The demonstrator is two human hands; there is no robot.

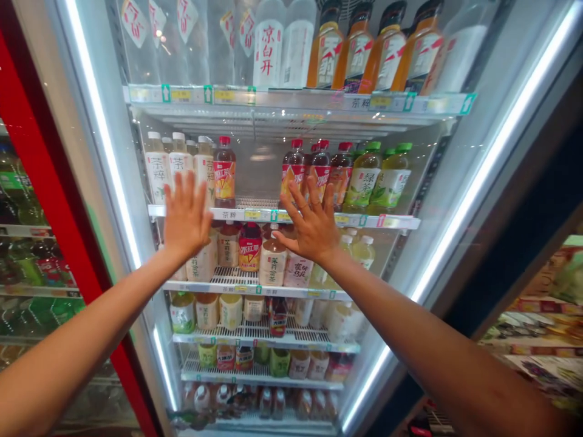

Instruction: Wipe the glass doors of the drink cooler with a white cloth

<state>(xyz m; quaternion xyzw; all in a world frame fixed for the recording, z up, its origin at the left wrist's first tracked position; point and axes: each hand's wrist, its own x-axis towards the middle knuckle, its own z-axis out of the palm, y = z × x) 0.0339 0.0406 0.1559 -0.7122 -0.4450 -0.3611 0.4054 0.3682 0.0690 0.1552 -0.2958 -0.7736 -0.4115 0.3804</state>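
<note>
My left hand (186, 217) is raised flat with fingers pointing up, in front of white-labelled tea bottles (156, 170) at the left of the second shelf (319, 220). Spread wide, my right hand (311, 223) covers part of the red-capped iced tea bottles (292, 162) on that shelf. Both palms face the drinks fridge, and neither hand holds anything. Faint reflections suggest a glass pane; whether the hands touch it I cannot tell. Between the hands stands a lone red-capped bottle (225, 175). Green tea bottles (364, 181) are right of my right hand.
On the top shelf (291, 97) are clear water bottles (268, 51) and amber bottles (326, 54). Lower shelves (218, 286) hold more drinks. Bright light strips (102, 127) run down both sides. A red frame (59, 164) borders another drinks cabinet at left; stocked shelves (542, 303) stand at right.
</note>
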